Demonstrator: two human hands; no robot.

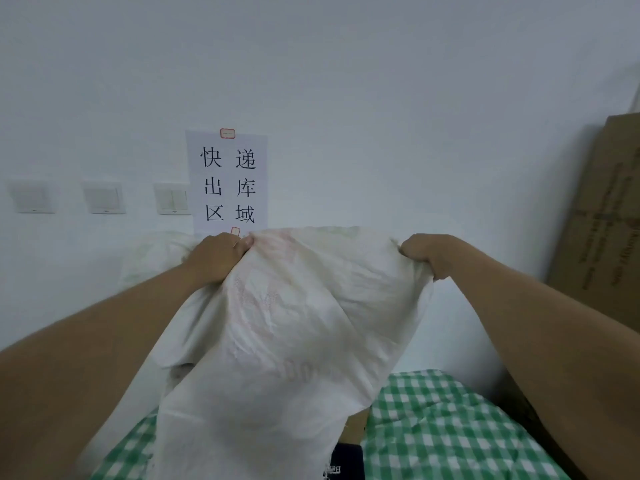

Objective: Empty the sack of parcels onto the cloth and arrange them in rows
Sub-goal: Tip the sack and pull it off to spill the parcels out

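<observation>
At chest height: left hand and right hand, each fisted on a top corner of a crumpled white woven sack, hanging above green-and-white checked cloth. Dark parcel under its lower edge. Behind: paper sign, brown cardboard box.

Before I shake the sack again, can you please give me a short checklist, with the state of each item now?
1. Left hand grips the sack at its top corner: ok.
2. Right hand grips the other top corner: ok.
3. Sack is lifted, with its lower end hanging down: ok.
4. Green checked cloth lies under the sack: ok.
5. Parcels are coming out: one dark parcel and a brown one show at the lower end; whether they are fully out, cannot tell.
6. Sack is empty: cannot tell, its inside is hidden.
7. Parcels are in rows: not ok, no rows visible.
</observation>
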